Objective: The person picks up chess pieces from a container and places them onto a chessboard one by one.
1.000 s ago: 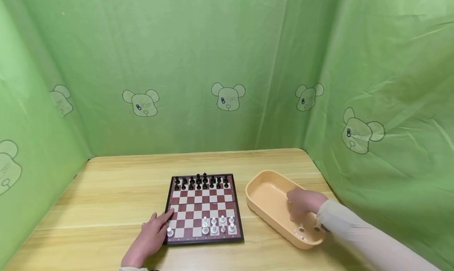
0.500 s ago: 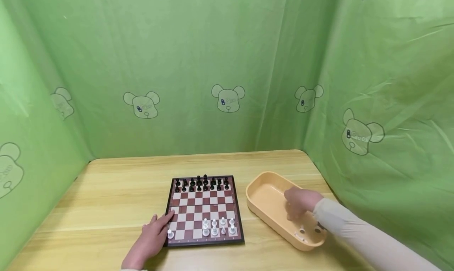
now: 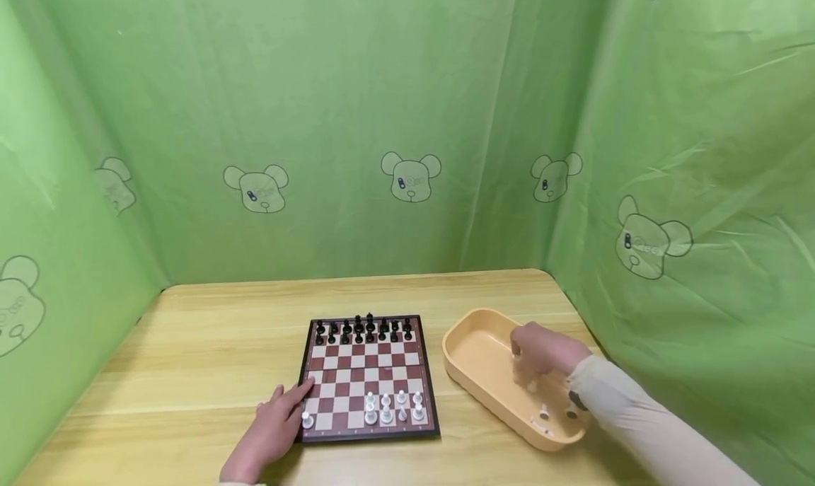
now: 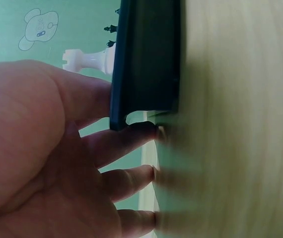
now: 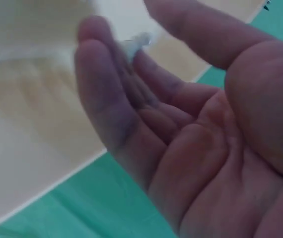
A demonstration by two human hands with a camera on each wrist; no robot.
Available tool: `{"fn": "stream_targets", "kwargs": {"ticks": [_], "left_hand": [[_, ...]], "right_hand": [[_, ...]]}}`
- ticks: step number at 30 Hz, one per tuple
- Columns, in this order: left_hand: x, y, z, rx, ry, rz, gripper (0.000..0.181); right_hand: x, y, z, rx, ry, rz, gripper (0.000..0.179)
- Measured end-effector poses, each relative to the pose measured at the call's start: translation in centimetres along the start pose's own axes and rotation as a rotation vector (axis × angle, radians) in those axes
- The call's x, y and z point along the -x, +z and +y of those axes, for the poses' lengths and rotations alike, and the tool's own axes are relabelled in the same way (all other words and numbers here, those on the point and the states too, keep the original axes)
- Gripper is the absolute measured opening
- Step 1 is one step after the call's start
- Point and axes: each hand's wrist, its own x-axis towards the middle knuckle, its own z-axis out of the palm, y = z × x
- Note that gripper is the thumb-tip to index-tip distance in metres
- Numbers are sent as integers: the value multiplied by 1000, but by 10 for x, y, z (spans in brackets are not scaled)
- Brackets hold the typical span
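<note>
My left hand [image 3: 270,426] rests at the left edge of a chessboard [image 3: 350,383]. In the left wrist view its thumb lies over the dark board edge [image 4: 149,59], and the other fingertips touch the table beside it. A white rook [image 3: 308,420] stands upright on the near-left corner square, close to that thumb. My right hand [image 3: 541,351] reaches into an orange tray [image 3: 474,351]. A small white chess piece [image 5: 137,43] shows blurred near its half-bent fingers in the right wrist view, with the thumb apart from it. Further white pieces [image 3: 542,412] lie at the tray's near end.
Black chessmen [image 3: 359,337] stand in two full rows on the far side of the board. Several white chessmen [image 3: 386,415] stand at its near right. Green curtains [image 3: 407,104] enclose the wooden table [image 3: 235,316] at the back and both sides.
My right hand has turned and shifted slightly within the tray, and a white piece now shows beneath its fingers. The left hand stays at the board edge.
</note>
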Motion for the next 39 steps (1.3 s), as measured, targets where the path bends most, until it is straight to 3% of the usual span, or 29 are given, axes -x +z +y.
{"fn": "stream_targets", "kwargs": {"ticks": [4, 12, 22, 28, 33, 39], "left_hand": [[0, 1, 0, -1, 6, 6, 45], [0, 1, -1, -8, 22, 12, 45], [1, 0, 0, 2, 29, 10, 46], [1, -1, 1, -1, 20, 7, 46], [1, 0, 1, -5, 21, 6, 46], [1, 1, 1, -9, 28, 10, 45]], "right_hand": [[0, -3, -4, -64, -93, 47, 12], [9, -10, -24, -284, -135, 128, 6], [23, -17, -53, -267, -285, 332, 5], [25, -11, -78, -375, -364, 404, 4], [21, 0, -98, -486, -479, 453, 12], [11, 13, -115, -539, -587, 515, 18]]}}
